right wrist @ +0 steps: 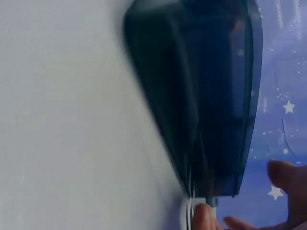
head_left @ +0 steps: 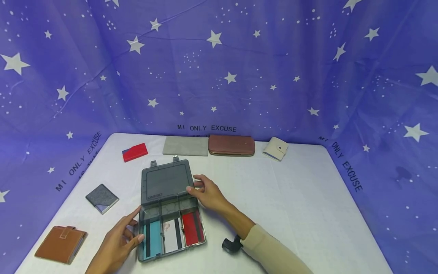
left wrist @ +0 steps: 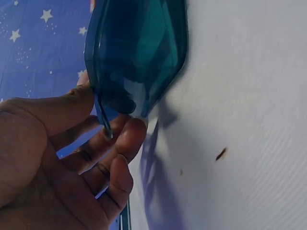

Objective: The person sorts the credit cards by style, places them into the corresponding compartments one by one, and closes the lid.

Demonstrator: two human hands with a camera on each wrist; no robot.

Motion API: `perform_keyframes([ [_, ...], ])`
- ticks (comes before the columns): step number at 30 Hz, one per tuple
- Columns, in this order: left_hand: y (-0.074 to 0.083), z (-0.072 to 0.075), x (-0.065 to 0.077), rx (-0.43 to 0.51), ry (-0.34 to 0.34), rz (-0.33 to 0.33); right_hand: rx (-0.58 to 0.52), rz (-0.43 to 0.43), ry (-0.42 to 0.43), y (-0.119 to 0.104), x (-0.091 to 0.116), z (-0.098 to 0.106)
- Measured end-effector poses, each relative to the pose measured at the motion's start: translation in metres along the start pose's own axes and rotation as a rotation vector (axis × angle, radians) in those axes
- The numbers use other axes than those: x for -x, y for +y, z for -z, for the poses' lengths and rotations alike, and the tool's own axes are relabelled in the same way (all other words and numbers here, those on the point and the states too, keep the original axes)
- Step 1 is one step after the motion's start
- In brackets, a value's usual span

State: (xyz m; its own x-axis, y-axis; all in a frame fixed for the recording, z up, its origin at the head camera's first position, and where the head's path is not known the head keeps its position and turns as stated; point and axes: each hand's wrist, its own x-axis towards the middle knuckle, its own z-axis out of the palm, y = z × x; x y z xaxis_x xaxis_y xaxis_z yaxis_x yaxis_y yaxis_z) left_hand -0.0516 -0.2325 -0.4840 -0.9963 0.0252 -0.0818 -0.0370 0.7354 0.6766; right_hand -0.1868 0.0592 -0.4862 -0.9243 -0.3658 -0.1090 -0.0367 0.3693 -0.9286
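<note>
A grey see-through organizer box (head_left: 172, 249) sits on the table with its lid (head_left: 167, 178) swung back. Teal (head_left: 155, 238), white (head_left: 170, 236) and red (head_left: 192, 228) flat pieces, each with a dark band, lie side by side in its near compartments; the compartments behind show no such pieces. My left hand (head_left: 118, 241) grips the box's left side, thumb and fingers about a corner in the left wrist view. My right hand (head_left: 210, 194) is at the lid's right edge, its fingers beside it. In the right wrist view the thumb (right wrist: 283, 172) stands apart from the box.
Left of the box lie a brown wallet (head_left: 61, 244) and a grey card holder (head_left: 102, 198). Along the back are a red wallet (head_left: 135, 152), a grey wallet (head_left: 184, 146), a long brown wallet (head_left: 231, 145) and a cream wallet (head_left: 275, 148). A black object (head_left: 230, 245) sits by the right sleeve.
</note>
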Motion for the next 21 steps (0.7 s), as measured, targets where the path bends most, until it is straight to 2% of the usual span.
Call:
perform_keyframes([
  [2, -0.001, 0.001, 0.001, 0.001, -0.001, 0.02, -0.035, 0.005, 0.022, -0.003, -0.002, -0.003],
  [7, -0.003, 0.003, 0.004, 0.034, 0.006, 0.05, -0.21, 0.041, 0.043, -0.009, 0.0, -0.001],
  [10, -0.002, 0.001, 0.004, 0.069, 0.004, 0.053, -0.253, 0.062, 0.035, -0.011, 0.002, 0.004],
  [16, 0.005, -0.007, 0.001, 0.103, 0.03, -0.015, -0.221, 0.071, 0.057, -0.007, 0.007, 0.014],
  [21, 0.012, -0.015, -0.015, 0.106, 0.047, -0.103, -0.248, 0.049, 0.112, -0.003, 0.01, 0.029],
])
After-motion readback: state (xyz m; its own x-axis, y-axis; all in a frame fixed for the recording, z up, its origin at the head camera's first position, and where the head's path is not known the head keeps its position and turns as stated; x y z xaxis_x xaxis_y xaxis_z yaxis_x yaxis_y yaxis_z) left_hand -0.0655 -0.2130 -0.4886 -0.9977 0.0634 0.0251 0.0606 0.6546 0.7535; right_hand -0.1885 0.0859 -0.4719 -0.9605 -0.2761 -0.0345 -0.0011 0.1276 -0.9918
